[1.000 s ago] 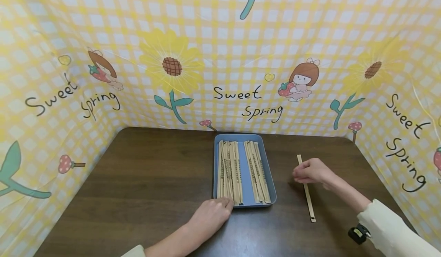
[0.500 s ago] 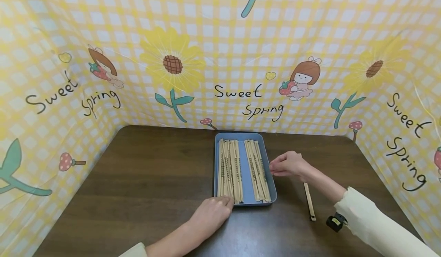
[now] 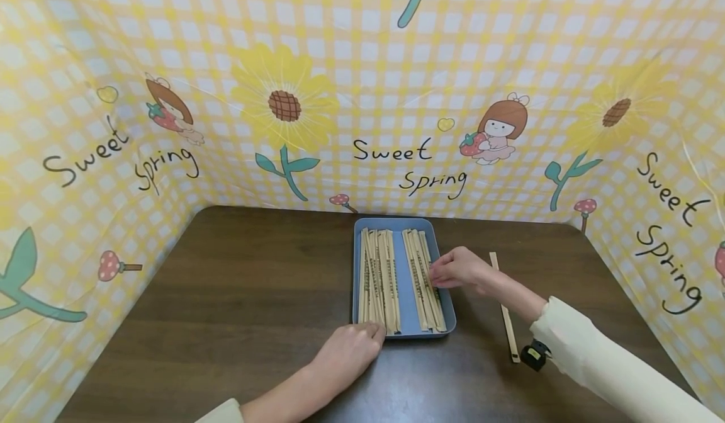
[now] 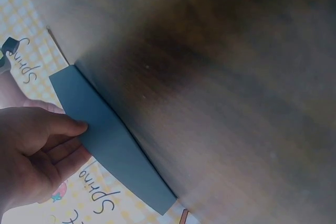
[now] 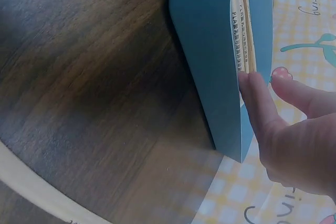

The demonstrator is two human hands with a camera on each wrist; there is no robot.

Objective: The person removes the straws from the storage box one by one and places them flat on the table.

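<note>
A shallow blue tray [image 3: 409,319] holds two rows of slim paper-wrapped sticks with printed sleeves: a left row [image 3: 379,278] and a narrower right row [image 3: 418,265]. My left hand [image 3: 354,347] grips the tray's near left edge; in the left wrist view its thumb presses the outer wall [image 4: 115,135]. My right hand [image 3: 461,269] reaches over the right rim. In the right wrist view, its extended fingertips touch the ends of the wrapped sticks [image 5: 240,35], with the thumb held apart. One wrapped stick [image 3: 510,335] lies alone on the table, right of the tray, partly behind the right forearm.
The dark wood table [image 3: 255,284] is backed and flanked by a yellow checked cloth [image 3: 374,95] with flower prints. A small black device [image 3: 534,355] sits at the right sleeve cuff.
My right hand has moved left, from over the lone stick to the right row in the tray. My left hand has stayed on the tray's edge.
</note>
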